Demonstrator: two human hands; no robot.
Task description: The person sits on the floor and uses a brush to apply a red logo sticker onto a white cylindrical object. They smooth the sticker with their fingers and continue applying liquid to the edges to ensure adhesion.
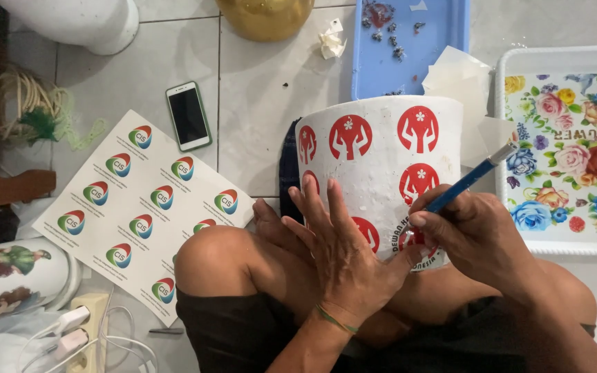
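Stiff white cylindrical vessel with red round stickers [388, 159] rests on the lap, probably light yet slippery; left hand [340, 255] spreads flat against its wall, right hand [475, 235] pinches a blue-handled craft knife [468, 179] beside it.

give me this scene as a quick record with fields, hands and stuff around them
setting: tiled floor, person seated, head view
left hand: flat on the white vessel with red round decals
right hand: grips a blue tool, tip down on a decal
left of knee: sticker sheet, phone
above: blue tray
right: floral tray
bottom left: power strip with chargers
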